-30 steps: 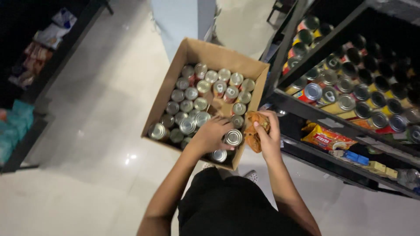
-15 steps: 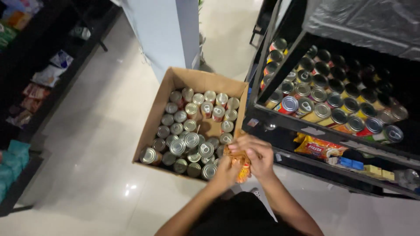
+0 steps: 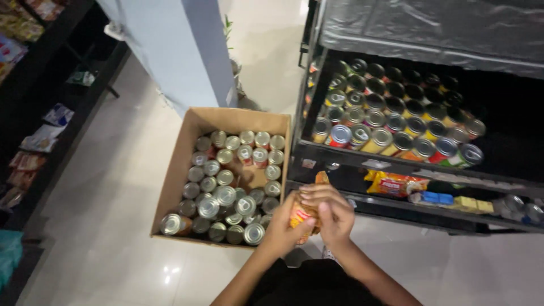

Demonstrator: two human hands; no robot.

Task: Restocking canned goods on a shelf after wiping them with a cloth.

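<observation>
Both hands clasped an orange-and-yellow can just right of the box of silver-topped cans: left hand gripped from below, right hand closed over its top, before the shelf.

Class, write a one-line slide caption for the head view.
Both hands grip an orange can between a box of cans and stocked shelves.
</observation>
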